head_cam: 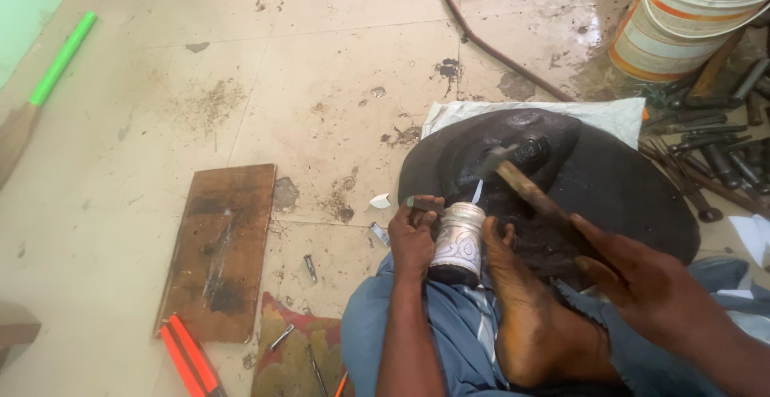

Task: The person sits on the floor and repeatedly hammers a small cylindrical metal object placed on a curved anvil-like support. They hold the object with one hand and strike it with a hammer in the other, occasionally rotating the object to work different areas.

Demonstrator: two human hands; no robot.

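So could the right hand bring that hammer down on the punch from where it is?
Probably yes. The right hand holds the hammer raised above the punch, which the left hand holds against the metal cup; nothing lies between.

Soft, even daylight, glare on the wet floor (589, 36) by the bucket (682, 20), slight blur on the hammer (513, 176).

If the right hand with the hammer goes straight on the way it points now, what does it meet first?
Probably the small punch that the left hand holds on the silver cup. The right hand aims the hammer up-left; depth is unclear.
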